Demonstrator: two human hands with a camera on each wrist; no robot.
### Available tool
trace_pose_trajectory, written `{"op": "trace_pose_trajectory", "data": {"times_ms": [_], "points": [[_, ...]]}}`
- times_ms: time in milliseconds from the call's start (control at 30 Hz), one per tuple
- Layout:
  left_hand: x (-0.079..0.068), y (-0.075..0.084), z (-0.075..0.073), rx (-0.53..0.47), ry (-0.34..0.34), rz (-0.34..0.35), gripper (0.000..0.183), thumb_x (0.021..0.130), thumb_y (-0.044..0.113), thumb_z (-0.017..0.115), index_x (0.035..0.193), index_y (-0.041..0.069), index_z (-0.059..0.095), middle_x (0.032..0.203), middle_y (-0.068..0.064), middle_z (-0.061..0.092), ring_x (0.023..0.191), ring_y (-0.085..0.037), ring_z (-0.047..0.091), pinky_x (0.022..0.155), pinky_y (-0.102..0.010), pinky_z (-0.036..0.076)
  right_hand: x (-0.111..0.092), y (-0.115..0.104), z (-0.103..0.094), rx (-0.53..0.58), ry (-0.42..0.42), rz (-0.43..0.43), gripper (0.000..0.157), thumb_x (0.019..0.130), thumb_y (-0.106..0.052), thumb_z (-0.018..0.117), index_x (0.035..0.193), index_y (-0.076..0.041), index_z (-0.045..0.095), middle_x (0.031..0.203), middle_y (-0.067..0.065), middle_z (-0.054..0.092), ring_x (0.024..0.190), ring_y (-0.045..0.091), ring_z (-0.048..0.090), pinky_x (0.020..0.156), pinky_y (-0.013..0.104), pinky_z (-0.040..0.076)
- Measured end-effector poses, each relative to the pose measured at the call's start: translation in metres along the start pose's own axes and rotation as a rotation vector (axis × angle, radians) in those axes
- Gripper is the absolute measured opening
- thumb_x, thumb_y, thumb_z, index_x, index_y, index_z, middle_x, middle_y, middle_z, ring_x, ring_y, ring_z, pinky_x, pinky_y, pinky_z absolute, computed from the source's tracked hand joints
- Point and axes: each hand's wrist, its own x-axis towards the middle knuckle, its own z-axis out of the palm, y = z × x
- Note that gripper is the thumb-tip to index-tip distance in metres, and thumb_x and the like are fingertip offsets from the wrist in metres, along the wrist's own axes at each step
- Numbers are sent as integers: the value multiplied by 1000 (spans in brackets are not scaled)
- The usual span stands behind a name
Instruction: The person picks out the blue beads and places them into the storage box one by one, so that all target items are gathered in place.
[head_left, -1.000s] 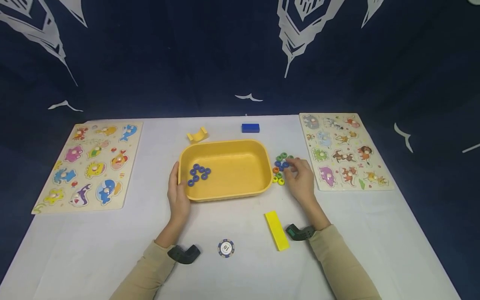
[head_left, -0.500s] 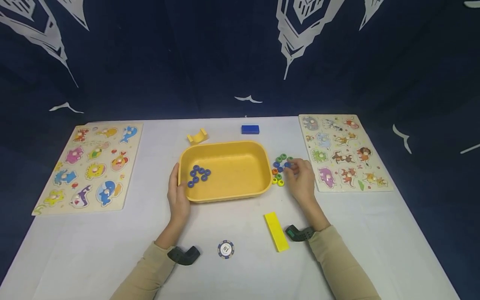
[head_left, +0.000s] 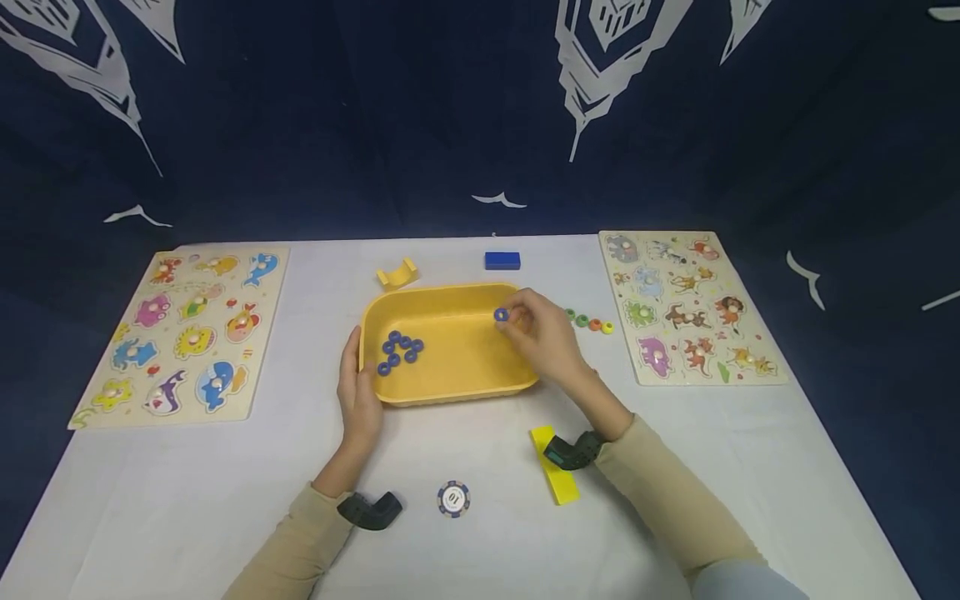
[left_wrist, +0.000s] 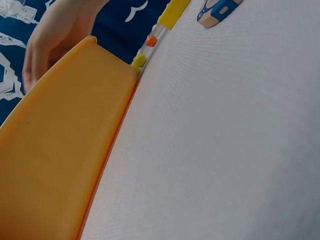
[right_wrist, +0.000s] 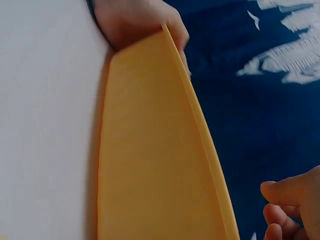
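My right hand [head_left: 542, 337] pinches a blue bead [head_left: 501, 314] between thumb and fingertips, above the right part of the yellow tray [head_left: 450, 390]. Several other blue beads [head_left: 394, 360] lie inside the tray toward its left end. At that end my left hand [head_left: 358, 400] holds the tray, fingers along the outer wall and thumb at the rim. Beyond my right hand a few green, orange and yellow beads [head_left: 595, 324] show on the table; the hand hides others. The right wrist view shows the tray's side wall [right_wrist: 145, 140] and the right hand's curled fingers [right_wrist: 280, 215].
Wooden animal puzzle boards stand at left [head_left: 251, 358] and right [head_left: 675, 372]. Behind the tray lie a yellow curved block [head_left: 397, 273] and a blue block [head_left: 502, 261]. Nearer are a poker chip [head_left: 453, 498] and a yellow block [head_left: 558, 483], partly under the right wrist camera.
My right hand has moved left from the bead pile to over the tray, taking a blue bead along. The left hand stays on the tray.
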Motion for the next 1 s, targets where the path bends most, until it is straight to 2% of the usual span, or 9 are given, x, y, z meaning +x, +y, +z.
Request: {"op": "trace_pose_trajectory", "data": {"times_ms": [200, 367, 533, 667, 833, 900, 1000], "points": [[3, -13, -3, -15, 4, 0, 52, 88, -5, 27, 139, 2, 22, 145, -12, 24, 134, -18, 21, 111, -27, 18, 23, -23, 37, -31, -261, 42, 17, 77, -25, 66, 91, -17, 60, 72, -8, 57, 56, 9, 47, 48, 23, 39], [1, -4, -1, -15, 3, -5, 51, 88, -6, 27, 139, -1, 20, 145, -15, 22, 134, -20, 19, 111, -31, 16, 34, -32, 65, -130, -442, 132, 16, 74, -24, 66, 89, -20, 60, 69, -9, 57, 61, 9, 51, 50, 24, 41], [0, 3, 0, 32, -6, -18, 51, 89, -4, 27, 139, -1, 19, 145, -14, 22, 135, -19, 18, 111, -31, 17, 36, -38, 85, -247, -557, 221, 18, 74, -28, 67, 89, -20, 61, 74, -8, 57, 68, 11, 53, 52, 25, 42], [1, 6, -1, 35, 7, -6, 51, 88, -5, 28, 138, -2, 20, 144, -17, 23, 134, -21, 19, 111, -33, 17, 36, -38, 91, -240, -580, 216, 21, 75, -30, 68, 92, -20, 62, 77, -7, 57, 72, 12, 53, 56, 25, 42], [1, 7, -1, 26, 5, 7, 51, 87, -7, 27, 138, -4, 20, 144, -20, 22, 134, -23, 19, 111, -33, 17, 34, -36, 87, -153, -570, 187, 25, 74, -29, 69, 95, -20, 61, 76, -8, 58, 72, 11, 52, 59, 24, 42], [0, 7, -1, 32, 1, 5, 51, 88, -6, 27, 138, -4, 20, 144, -19, 22, 134, -23, 18, 111, -33, 17, 30, -36, 80, -106, -529, 159, 27, 74, -27, 69, 98, -19, 61, 76, -10, 59, 72, 10, 52, 60, 23, 42], [0, 7, 0, 35, 0, -4, 50, 88, -5, 27, 138, -4, 20, 144, -19, 22, 134, -23, 19, 111, -33, 17, 21, -35, 64, 0, -397, 65, 29, 75, -24, 68, 102, -18, 61, 78, -10, 61, 65, 8, 51, 55, 23, 42]]}}
